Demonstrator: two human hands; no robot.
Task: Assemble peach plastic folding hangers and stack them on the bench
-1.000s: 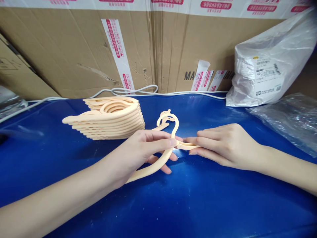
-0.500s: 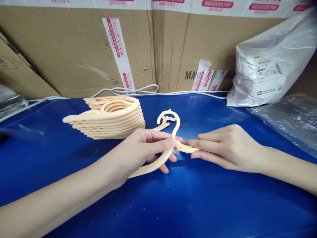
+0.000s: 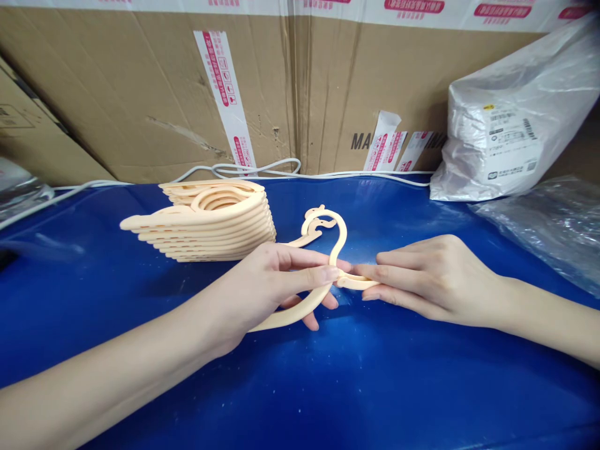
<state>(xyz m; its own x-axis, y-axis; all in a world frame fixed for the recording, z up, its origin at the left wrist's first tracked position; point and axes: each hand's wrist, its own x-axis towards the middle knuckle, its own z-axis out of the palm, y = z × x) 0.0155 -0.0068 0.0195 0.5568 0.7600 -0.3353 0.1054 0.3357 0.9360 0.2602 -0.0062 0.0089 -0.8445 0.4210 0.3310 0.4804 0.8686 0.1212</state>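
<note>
I hold a peach plastic hanger (image 3: 335, 240) with a swan-shaped hook just above the blue table cover (image 3: 328, 387). My left hand (image 3: 276, 281) is closed on its left arm, thumb on top and fingers beneath. My right hand (image 3: 429, 278) pinches the hanger's right arm where it meets the neck; that arm is mostly hidden under the fingers. The two hands' fingertips nearly touch at the hanger's centre. A stack of several matching peach hangers (image 3: 209, 222) lies on the table behind my left hand.
Large cardboard boxes (image 3: 154, 100) with pink-printed tape wall off the back. White cables (image 3: 262, 170) run along their base. A white plastic parcel (image 3: 510, 119) sits at the back right, with a clear plastic bag (image 3: 553, 225) in front of it.
The hanger's left arm has swung up and inward, so the piece looks more folded. The hook has shifted slightly right. Both hands stay almost in place.
</note>
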